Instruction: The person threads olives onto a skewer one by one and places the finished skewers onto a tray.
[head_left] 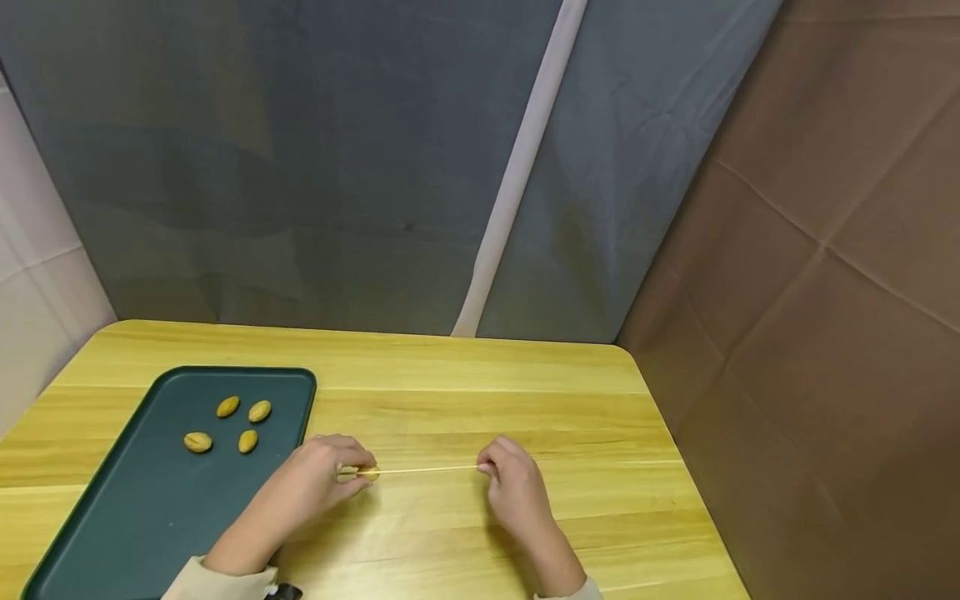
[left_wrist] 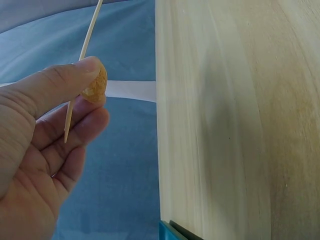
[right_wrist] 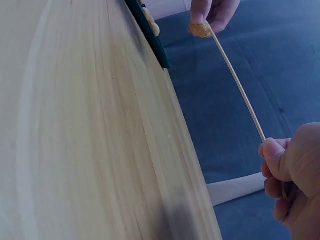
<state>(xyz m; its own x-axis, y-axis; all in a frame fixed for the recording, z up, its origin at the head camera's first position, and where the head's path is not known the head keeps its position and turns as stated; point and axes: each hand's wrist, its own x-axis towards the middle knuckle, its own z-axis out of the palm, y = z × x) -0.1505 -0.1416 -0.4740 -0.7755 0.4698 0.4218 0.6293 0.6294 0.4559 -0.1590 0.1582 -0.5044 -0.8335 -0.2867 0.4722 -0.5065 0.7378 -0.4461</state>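
Note:
My left hand [head_left: 318, 473] pinches a yellow-brown oval piece [left_wrist: 98, 89], like a dried fruit, between thumb and fingers. A thin wooden skewer [right_wrist: 236, 79] runs at that piece, its pointed end showing beyond the left thumb. Whether it pierces the piece or lies along it, I cannot tell, since the thumb covers that spot. The skewer's other end is gripped by my right hand [head_left: 517, 492], thumb against curled fingers. Both hands are raised above the table, the skewer nearly level between them.
Beside the left forearm lies a dark green tray [head_left: 112, 525] with several similar oval pieces [head_left: 198, 442] near its far end. The wooden table [head_left: 600, 417] extends right. Grey cloth [head_left: 337, 167] hangs behind it, brown cloth [head_left: 825, 292] at the right.

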